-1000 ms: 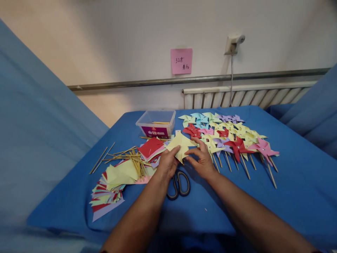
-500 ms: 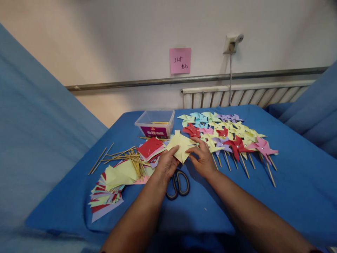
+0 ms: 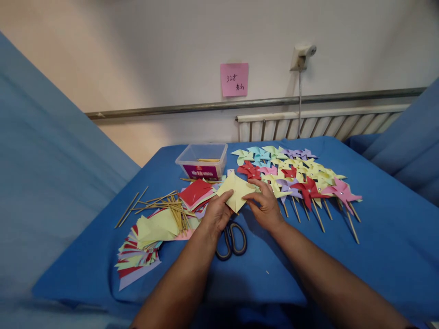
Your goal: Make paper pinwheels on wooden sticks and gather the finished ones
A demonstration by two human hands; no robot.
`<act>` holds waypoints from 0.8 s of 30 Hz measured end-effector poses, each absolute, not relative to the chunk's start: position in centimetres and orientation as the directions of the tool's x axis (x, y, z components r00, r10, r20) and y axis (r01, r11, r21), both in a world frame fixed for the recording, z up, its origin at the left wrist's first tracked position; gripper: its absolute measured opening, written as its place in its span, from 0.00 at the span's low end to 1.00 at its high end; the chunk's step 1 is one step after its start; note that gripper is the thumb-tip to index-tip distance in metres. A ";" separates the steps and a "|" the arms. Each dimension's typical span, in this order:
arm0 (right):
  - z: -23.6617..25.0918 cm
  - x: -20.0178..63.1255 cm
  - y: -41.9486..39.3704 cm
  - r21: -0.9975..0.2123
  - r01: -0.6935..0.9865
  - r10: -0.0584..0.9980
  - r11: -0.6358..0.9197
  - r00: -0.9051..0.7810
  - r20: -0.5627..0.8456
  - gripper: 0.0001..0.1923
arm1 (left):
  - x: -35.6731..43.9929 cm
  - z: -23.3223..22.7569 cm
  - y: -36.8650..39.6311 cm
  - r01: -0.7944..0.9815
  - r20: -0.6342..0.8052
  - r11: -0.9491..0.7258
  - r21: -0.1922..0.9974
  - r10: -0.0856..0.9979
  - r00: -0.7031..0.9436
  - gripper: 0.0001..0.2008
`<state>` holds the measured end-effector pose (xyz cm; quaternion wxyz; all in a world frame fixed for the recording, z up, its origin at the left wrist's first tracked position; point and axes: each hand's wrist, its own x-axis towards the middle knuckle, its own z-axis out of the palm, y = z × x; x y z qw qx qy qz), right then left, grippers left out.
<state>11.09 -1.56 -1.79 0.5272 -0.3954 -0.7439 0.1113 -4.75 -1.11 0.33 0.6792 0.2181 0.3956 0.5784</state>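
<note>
Between my hands is a pale yellow paper square [image 3: 236, 191], turned like a diamond, with slits cut in from its corners. My left hand [image 3: 219, 211] grips it from the left, thumb on top and fingers underneath. At its right corner my right hand [image 3: 265, 205] pinches the paper between thumb and fingers. A pair of black-handled scissors [image 3: 236, 240] lies just below my hands, its blades mostly hidden under them. Left of my left hand are a stack of cut paper squares topped by red [image 3: 195, 193] and a pile of thin wooden sticks [image 3: 176, 208].
Finished pinwheels [image 3: 310, 189] in several colours lie in rows at the right. A clear plastic box [image 3: 202, 160] with sticks inside stands at the back. A fanned stack of coloured paper [image 3: 139, 256] lies front left on the blue cloth [image 3: 85, 256]. Blue curtains [image 3: 41, 160] hang at the sides.
The paper has tilted slightly in my hands, and its slits show less at the right corner. Both hands keep nearly the same place and hold.
</note>
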 end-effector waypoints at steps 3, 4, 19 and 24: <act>-1.8 11.2 -1.5 -0.593 0.463 0.717 0.659 -0.146 0.682 0.08 | -4.7 0.4 -1.2 -0.575 -0.273 0.225 0.787 0.962 0.003 0.23; -1.8 11.2 -1.5 -0.599 0.458 0.720 0.657 -0.147 0.678 0.07 | -4.7 0.4 -1.2 -0.564 -0.265 0.221 0.796 0.964 0.003 0.23; -1.2 10.8 -2.1 -0.791 0.328 0.848 0.517 -0.066 0.526 0.06 | -3.9 1.3 -2.1 -0.468 -0.223 0.220 0.856 0.973 0.049 0.21; -1.3 10.9 -2.0 -0.846 0.277 0.890 0.456 -0.137 0.435 0.06 | -3.7 1.4 -2.3 -0.414 -0.234 0.225 0.882 0.972 0.028 0.19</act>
